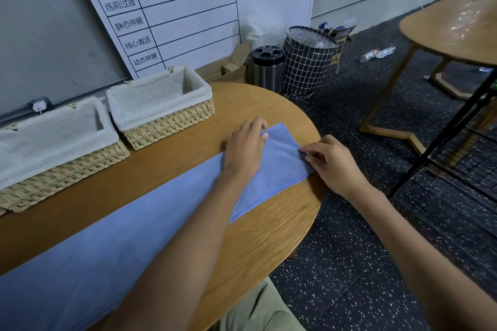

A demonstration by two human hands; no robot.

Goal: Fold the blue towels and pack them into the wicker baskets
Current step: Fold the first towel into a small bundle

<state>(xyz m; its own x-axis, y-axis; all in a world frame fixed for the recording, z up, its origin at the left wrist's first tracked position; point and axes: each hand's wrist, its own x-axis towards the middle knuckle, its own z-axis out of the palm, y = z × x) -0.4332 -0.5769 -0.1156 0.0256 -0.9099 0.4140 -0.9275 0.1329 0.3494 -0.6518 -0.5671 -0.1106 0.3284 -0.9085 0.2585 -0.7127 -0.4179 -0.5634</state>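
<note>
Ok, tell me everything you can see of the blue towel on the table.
The blue towel is a long strip of soft, plain cloth with a stitched hem, lying flat along the round wooden table, in front of two lined wicker baskets, apart from them. It looks folded lengthwise. Its near end runs out of frame. The left hand rests on its far end, fingers at the far corner; the right hand pinches the end's edge.

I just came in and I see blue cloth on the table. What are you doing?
A person is folding a long blue towel on a round wooden table. The left hand rests on the towel's far end, and the right hand pinches its edge. Two lined wicker baskets sit beside it with no towels inside yet.
</note>
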